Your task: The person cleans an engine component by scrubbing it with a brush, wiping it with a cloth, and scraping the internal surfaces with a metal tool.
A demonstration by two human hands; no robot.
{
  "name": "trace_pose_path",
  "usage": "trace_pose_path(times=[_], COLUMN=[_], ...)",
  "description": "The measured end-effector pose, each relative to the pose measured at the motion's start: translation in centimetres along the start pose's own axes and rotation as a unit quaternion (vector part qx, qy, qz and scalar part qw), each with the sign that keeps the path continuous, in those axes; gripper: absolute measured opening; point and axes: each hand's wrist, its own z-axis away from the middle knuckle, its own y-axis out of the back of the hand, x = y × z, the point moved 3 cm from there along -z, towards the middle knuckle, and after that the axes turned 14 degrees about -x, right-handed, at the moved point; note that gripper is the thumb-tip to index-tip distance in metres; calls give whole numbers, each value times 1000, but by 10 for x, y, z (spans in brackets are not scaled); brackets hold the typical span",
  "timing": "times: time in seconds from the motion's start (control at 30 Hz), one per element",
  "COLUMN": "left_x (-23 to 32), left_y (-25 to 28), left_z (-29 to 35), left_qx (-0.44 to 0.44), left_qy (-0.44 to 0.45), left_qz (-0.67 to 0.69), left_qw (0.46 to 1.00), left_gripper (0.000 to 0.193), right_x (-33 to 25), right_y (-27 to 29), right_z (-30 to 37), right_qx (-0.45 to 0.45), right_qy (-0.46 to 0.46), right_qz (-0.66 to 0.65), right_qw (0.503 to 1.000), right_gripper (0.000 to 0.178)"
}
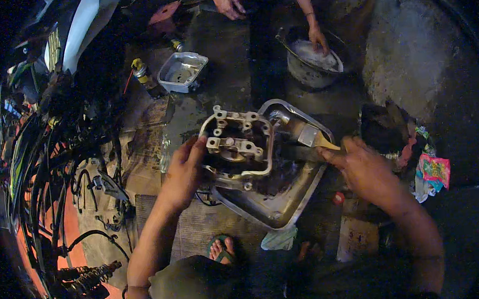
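- Our left hand (183,174), partly curled, grips a silver, open-framed metal engine casting (240,145) by its 9 o'clock edge.
- We hold it over the 10 o'clock side of a silver, rectangular metal tray (279,208).
- Our right hand (359,164) is wrapped round a flat, yellow-handled wooden brush (309,136), which points toward 10 o'clock.

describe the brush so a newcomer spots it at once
Start from the large metal tray at the centre. Over its upper right side, the right grip holds the brush. Its yellowish handle and flat pale metal band set it apart from the holed metal casting to its left.
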Motion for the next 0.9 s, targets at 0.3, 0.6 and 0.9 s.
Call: trace_pose_path(times=[0.3,0.6,0.9], left_x=[7,-11,-20], left_y=[-54,-65,-6], left_z=[-16,-32,-8], left_qx=[-96,-39,53], left_qy=[49,-80,-39], left_qz=[17,-41,-68], left_qw=[994,995,996], left_gripper=[57,54,63], right_x=[31,28,15], right_y=[-8,-11,-6], right_z=[13,40,26], right_qx=[72,15,4], right_qy=[-22,-90,-45], right_qz=[-4,-92,-141], right_qw=[997,992,989], right_gripper=[52,59,55])
